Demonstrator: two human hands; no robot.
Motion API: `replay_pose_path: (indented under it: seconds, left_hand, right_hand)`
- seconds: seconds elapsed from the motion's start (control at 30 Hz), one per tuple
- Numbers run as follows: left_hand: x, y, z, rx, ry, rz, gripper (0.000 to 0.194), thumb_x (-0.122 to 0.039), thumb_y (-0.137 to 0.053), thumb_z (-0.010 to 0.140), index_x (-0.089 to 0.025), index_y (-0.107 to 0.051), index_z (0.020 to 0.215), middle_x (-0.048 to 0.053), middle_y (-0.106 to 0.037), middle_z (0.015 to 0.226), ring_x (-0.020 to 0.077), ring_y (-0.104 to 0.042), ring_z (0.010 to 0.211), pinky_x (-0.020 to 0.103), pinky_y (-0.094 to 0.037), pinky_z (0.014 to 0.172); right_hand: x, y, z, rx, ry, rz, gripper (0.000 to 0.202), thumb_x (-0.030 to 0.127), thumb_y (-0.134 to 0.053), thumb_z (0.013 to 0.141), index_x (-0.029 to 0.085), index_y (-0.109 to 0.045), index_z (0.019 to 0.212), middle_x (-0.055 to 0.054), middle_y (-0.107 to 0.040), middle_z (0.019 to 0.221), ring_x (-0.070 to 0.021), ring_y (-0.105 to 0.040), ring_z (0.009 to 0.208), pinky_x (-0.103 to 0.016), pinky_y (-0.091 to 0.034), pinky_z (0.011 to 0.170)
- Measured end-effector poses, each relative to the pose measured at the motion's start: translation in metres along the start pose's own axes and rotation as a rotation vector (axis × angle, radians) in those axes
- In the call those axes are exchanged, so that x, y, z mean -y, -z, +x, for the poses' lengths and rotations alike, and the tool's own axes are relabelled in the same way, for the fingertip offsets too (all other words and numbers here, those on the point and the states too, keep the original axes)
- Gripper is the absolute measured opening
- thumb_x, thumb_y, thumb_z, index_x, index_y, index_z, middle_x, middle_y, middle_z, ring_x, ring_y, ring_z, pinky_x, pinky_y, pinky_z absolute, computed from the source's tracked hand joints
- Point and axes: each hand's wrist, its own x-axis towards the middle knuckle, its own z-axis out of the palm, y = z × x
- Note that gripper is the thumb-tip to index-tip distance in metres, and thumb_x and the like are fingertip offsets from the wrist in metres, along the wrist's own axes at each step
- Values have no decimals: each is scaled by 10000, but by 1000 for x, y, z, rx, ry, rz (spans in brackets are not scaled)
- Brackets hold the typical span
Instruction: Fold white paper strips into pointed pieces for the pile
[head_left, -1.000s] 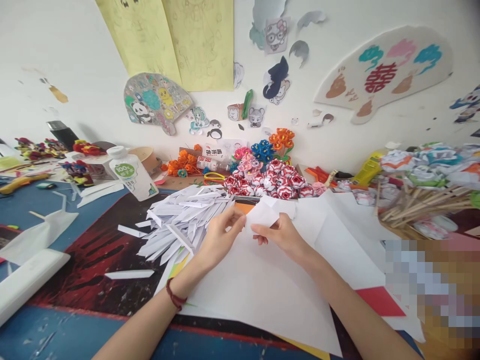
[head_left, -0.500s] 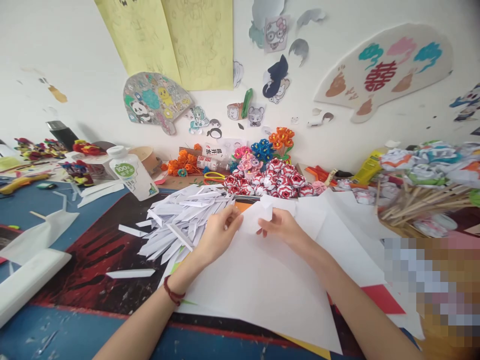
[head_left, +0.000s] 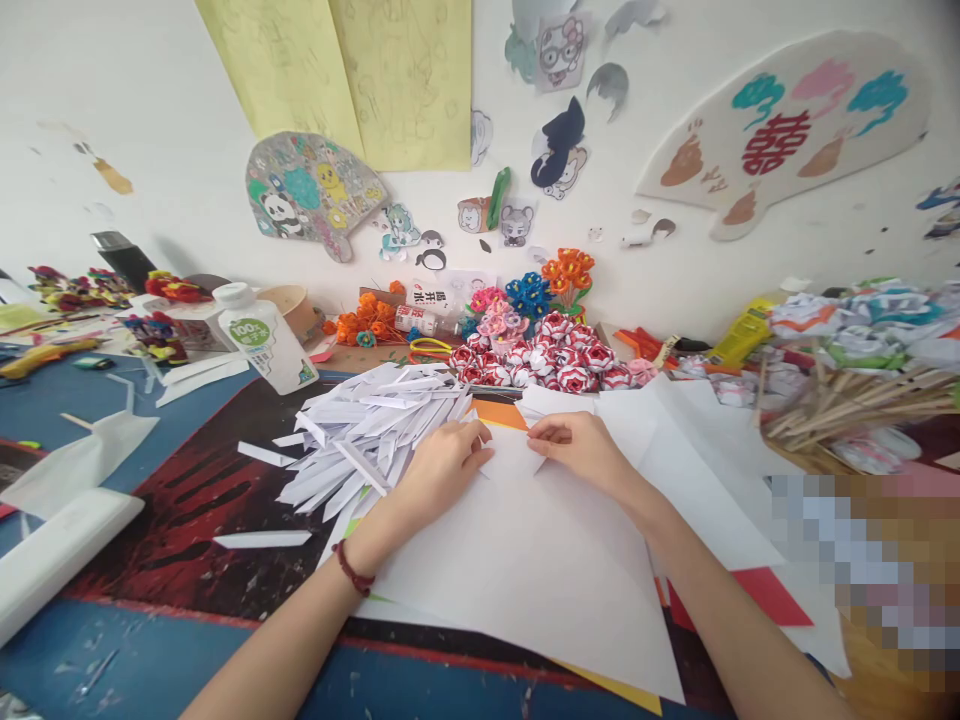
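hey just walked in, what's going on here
A person has their left hand and right hand pinching a small piece of white paper between them, over a large white sheet. Its outline is hard to make out against the sheet. A heap of folded white strips lies by the left hand, and red-and-white flowers are massed farther back.

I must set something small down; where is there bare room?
Bare: the dark mat between the white block and nearest loose strip; mostly bare, the blue table in front of it. Crowded: the paper pile beside the left hand, and the flowers at the back.
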Motion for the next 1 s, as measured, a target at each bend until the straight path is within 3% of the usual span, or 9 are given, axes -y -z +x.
replay_pose_path:
  seconds: [0.23,0.4,0.57,0.8,1.0]
  left_hand:
    - [2,-2,2,-2,-24,36,92,-182,-568,826,-206,-591,912,27,-641,822,195,-577,803,315,-420,733]
    - [4,-7,2,-21,-59,74,116,-166,-584,814,-204,-600,923,36,-645,848,216,-567,850,340,-425,766]
    - [6,-11,2,-61,-109,89,163,-153,-593,819,-204,-625,971,52,-662,956,232,-556,922,356,-431,803]
    - [10,-15,2,-110,-148,101,166,-173,-560,854,-199,-679,967,67,-685,906,226,-564,896,357,-443,796]
    - [11,-18,3,-128,-153,85,185,-155,-521,872,-197,-685,948,64,-685,888,215,-565,888,342,-450,782]
  right_hand:
    - [-5,2,1,92,33,-15,272,351,-741,652,149,-732,835,-50,-695,732,-189,-620,673,-309,-487,637]
    - [-8,-4,1,64,86,-176,144,292,-730,656,169,-709,727,-2,-618,610,-140,-531,573,-265,-410,550]
    - [-9,-9,2,-12,158,-246,196,200,-735,621,183,-720,816,-11,-646,750,-117,-495,568,-260,-407,573]
    - [-10,-10,3,-35,26,-163,113,227,-755,599,174,-732,697,-16,-658,627,-137,-554,559,-260,-437,561]
    - [-20,-9,6,-20,26,-126,192,271,-753,619,176,-751,786,-26,-670,657,-135,-564,552,-247,-436,533]
